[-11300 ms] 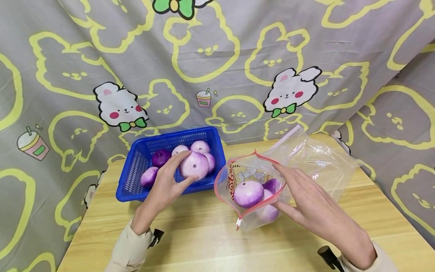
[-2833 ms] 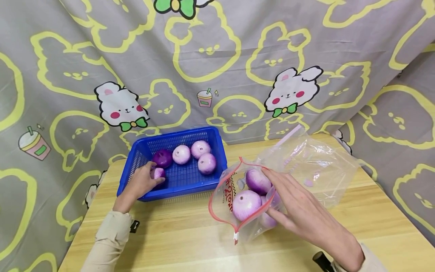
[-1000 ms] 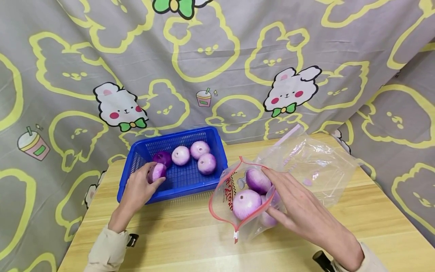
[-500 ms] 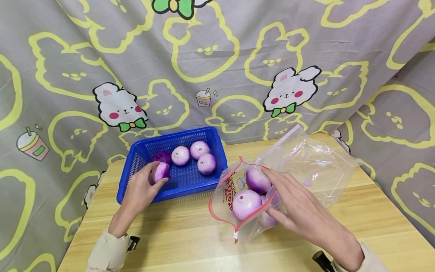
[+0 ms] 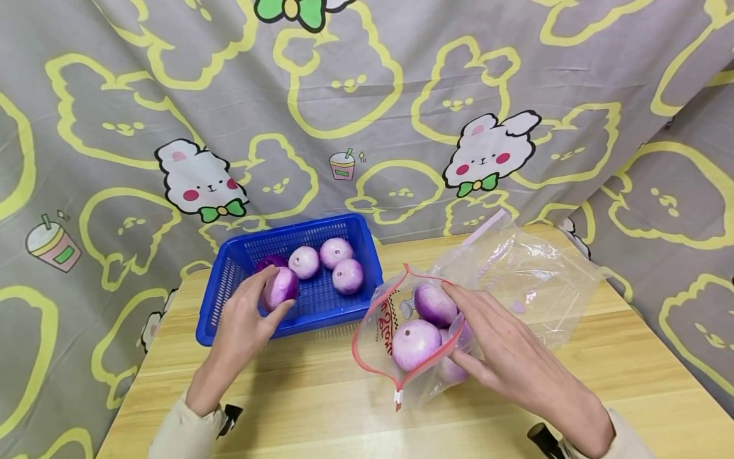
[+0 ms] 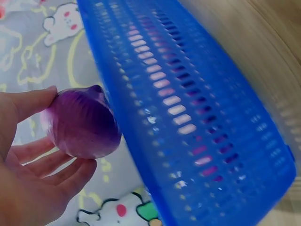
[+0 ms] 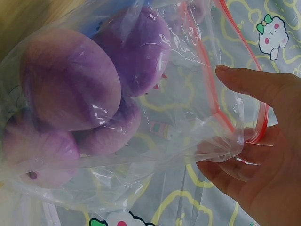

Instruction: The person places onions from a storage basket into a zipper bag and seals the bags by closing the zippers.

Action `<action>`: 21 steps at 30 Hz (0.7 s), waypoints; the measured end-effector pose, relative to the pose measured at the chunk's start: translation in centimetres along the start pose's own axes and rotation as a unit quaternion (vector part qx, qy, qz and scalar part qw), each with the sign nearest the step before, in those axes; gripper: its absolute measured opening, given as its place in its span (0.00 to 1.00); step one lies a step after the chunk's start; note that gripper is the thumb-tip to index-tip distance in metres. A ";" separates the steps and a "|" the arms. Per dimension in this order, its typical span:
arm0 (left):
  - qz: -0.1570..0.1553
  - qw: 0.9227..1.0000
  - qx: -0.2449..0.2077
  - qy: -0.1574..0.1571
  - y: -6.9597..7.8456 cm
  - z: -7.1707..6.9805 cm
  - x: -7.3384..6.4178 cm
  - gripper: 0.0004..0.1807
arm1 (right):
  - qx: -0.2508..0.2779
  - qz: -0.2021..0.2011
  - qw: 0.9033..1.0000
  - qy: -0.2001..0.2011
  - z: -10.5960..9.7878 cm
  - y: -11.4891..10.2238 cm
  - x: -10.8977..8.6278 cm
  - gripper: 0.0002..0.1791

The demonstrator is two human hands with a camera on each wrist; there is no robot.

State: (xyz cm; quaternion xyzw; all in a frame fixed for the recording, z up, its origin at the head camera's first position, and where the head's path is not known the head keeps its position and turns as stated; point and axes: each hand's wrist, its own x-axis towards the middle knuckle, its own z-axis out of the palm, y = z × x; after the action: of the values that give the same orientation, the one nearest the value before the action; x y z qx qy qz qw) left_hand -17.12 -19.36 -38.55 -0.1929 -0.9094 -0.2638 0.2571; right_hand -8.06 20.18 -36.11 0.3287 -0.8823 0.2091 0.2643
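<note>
My left hand (image 5: 246, 315) grips a purple onion (image 5: 281, 289) between thumb and fingers, over the near left part of a blue plastic basket (image 5: 321, 312). In the left wrist view this onion (image 6: 84, 122) is up at the basket's rim (image 6: 127, 141). Several more onions, such as a pale one (image 5: 347, 276), lie in the basket. With my right hand (image 5: 516, 344) I hold the red-edged mouth of a clear zip bag (image 5: 367, 357) wide apart. Several onions (image 5: 417, 345) sit inside the bag, and in the right wrist view they press against its film (image 7: 178, 136).
Behind the zip bag a second clear plastic bag (image 5: 550, 280) lies flat on the wooden table (image 5: 321, 408). A grey patterned curtain (image 5: 390, 83) hangs along the table's back edge. The zip bag's white slider (image 5: 398, 396) hangs at its near corner.
My left hand has lifted the onion from the basket's near left corner and moved it up and right. Earlier, it held another onion over the basket. My right hand stays at the bag.
</note>
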 end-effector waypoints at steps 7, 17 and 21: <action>0.035 0.999 -0.019 0.012 2.6 -0.6 -0.2 0.35 | -0.001 -0.002 1.000 0.002 0.0 0.0 0.0 0.39; 0.074 0.994 -0.084 0.007 6.7 -1.6 -0.7 0.37 | -0.002 0.000 1.000 0.001 -0.1 -0.1 0.0 0.41; 0.110 0.987 -0.116 0.025 8.3 -1.9 -1.0 0.34 | -0.001 -0.002 1.000 0.002 -0.1 -0.1 0.0 0.40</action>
State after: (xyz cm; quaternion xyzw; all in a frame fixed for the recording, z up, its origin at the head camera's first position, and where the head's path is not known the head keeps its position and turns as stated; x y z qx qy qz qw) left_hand -11.54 -14.14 -34.58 -0.3133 -0.8395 -0.3424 0.2826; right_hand -7.97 20.18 -36.06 0.3301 -0.8812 0.2087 0.2665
